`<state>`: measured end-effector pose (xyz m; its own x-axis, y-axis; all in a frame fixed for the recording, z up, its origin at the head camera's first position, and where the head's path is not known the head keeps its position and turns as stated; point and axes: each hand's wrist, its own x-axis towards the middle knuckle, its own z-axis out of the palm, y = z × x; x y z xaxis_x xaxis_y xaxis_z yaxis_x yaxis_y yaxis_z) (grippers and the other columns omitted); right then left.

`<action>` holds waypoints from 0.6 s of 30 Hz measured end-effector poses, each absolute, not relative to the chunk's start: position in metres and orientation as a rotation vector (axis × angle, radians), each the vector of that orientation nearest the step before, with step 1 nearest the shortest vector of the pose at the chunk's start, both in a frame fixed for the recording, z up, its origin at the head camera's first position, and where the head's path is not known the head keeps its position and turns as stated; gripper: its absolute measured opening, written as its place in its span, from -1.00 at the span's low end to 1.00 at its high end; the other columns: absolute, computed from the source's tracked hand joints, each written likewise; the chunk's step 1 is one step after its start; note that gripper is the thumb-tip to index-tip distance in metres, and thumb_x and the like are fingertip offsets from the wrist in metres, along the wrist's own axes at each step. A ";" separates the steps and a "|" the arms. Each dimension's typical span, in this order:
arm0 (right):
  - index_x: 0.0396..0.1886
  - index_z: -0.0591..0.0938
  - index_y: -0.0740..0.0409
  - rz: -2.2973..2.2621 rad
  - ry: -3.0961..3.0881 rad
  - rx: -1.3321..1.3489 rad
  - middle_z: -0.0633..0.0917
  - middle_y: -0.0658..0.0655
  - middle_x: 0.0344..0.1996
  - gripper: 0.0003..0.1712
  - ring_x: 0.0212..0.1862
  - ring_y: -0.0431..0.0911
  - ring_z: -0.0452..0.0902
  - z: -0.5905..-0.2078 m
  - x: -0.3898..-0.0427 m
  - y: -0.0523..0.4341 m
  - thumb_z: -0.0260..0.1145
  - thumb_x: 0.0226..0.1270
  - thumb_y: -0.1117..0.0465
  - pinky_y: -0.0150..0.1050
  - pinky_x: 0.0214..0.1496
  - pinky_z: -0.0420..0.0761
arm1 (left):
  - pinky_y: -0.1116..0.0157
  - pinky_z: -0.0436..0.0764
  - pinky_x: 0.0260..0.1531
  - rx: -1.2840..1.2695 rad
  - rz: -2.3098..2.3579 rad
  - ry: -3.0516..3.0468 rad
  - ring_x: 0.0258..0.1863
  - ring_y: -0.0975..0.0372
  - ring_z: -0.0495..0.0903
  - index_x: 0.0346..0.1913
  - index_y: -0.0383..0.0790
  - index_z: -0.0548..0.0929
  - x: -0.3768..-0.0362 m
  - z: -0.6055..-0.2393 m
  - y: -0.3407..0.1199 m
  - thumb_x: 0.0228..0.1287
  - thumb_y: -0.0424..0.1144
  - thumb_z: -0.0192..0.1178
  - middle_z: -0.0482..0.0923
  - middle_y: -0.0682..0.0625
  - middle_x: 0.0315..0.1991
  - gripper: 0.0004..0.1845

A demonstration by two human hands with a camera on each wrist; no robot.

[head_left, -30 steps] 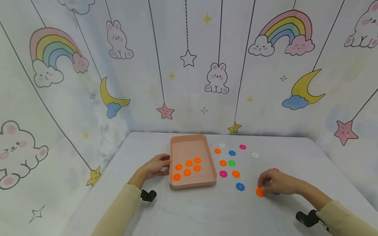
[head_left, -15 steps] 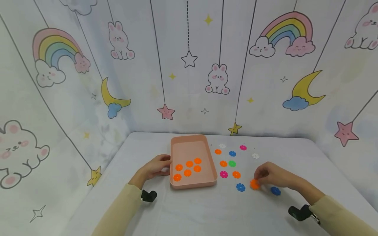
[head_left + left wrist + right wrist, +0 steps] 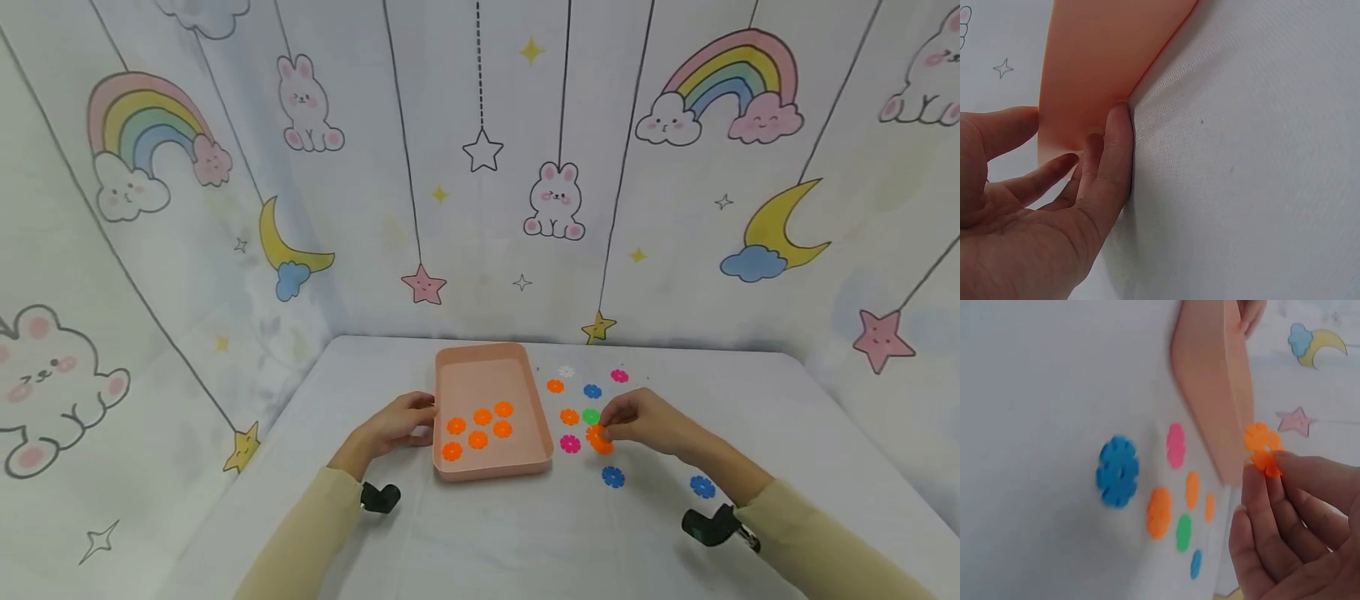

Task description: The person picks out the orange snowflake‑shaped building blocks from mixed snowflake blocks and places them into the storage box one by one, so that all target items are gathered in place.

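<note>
My right hand (image 3: 651,425) pinches an orange flower-shaped plastic disc (image 3: 1262,439) between thumb and fingertips, raised above the table in the right wrist view. In the head view it overlaps another orange disc (image 3: 603,448) lying on the cloth. A shallow peach tray (image 3: 483,371) stands to the left, with several orange discs (image 3: 477,440) grouped in its near half. At the tray's left side is my left hand (image 3: 396,421); in the left wrist view its loosely extended fingers (image 3: 1119,144) rest against the outer wall, the thumb at the edge.
Right of the tray lie loose discs: pink (image 3: 570,444), green (image 3: 591,416), blue (image 3: 613,477), white (image 3: 566,372) and more orange ones. Another blue disc (image 3: 702,487) lies below the right forearm. A patterned curtain (image 3: 360,167) rises behind the table.
My right hand has lifted the orange disc and carried it left and away from me, toward the tray, uncovering the blue disc at the right. The left hand stays at the tray.
</note>
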<state>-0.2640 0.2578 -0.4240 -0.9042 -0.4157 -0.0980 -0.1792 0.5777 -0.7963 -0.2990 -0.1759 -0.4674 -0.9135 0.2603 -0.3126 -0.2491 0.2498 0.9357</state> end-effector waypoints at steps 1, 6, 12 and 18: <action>-0.12 0.72 0.20 -1.242 2.536 -0.491 0.76 0.07 -0.24 -0.79 -0.13 0.01 0.68 -0.423 -0.265 0.253 0.46 0.34 0.18 -0.06 0.03 0.74 | 0.06 0.71 0.05 0.014 1.701 2.126 0.17 -0.02 0.56 0.49 -0.41 0.25 -0.299 -0.468 -0.176 0.60 -0.23 0.04 0.46 -0.29 0.29 -0.45; -0.14 0.71 0.23 -1.296 2.503 -0.513 0.76 0.09 -0.25 -0.80 -0.11 0.13 0.70 -0.424 -0.269 0.232 0.44 0.36 0.20 0.00 0.04 0.73 | 0.05 0.71 0.05 0.012 1.717 2.123 0.16 -0.02 0.57 0.48 -0.42 0.26 -0.300 -0.468 -0.175 0.59 -0.25 0.04 0.46 -0.29 0.28 -0.46; -0.17 0.72 0.19 -1.327 2.476 -0.538 0.77 0.09 -0.26 -0.87 -0.11 0.16 0.69 -0.425 -0.273 0.208 0.42 0.38 0.22 0.00 0.01 0.74 | 0.05 0.72 0.04 0.006 1.736 2.114 0.15 -0.02 0.57 0.47 -0.44 0.26 -0.300 -0.467 -0.174 0.59 -0.27 0.04 0.44 -0.30 0.28 -0.47; -0.18 0.72 0.20 -1.320 2.472 -0.609 0.76 0.08 -0.29 -0.89 -0.16 0.06 0.71 -0.424 -0.276 0.180 0.42 0.35 0.28 -0.06 -0.02 0.76 | 0.05 0.71 0.05 0.007 1.717 2.131 0.16 -0.02 0.57 0.48 -0.42 0.27 -0.299 -0.467 -0.174 0.60 -0.25 0.04 0.45 -0.29 0.28 -0.47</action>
<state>-0.2764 0.1799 -0.4242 -0.8743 -0.4836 -0.0413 -0.2346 0.4956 -0.8362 -0.2993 -0.1744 -0.4668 -0.9189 0.2511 -0.3042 -0.2438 0.2448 0.9384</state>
